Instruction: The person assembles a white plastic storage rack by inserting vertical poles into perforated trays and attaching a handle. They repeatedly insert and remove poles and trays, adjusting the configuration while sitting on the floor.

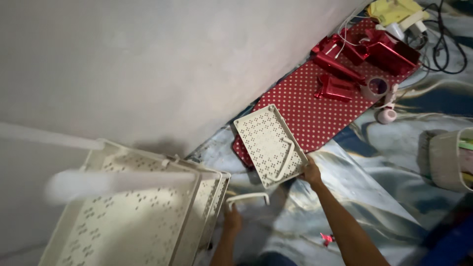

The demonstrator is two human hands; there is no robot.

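The grey wall [148, 54] filled the upper left of the view. Below it stood a stack of white perforated shelves [133, 216], leaning against the wall, with a blurred white pole [113, 182] across them. To the right lay a red cloth with white dots [320, 106], and on it were shiny red pieces [364, 54] and a roll of tape [375, 87]. A light basket [448, 157] stood at the right edge.

The right hand [311, 173] was clamped on the lower corner of a small white perforated tray [268, 143], which lay tilted, partly over the red cloth. The left hand [231, 219] was closed around a white handle bar [248, 198], just beside the stacked shelves. The hands were apart.
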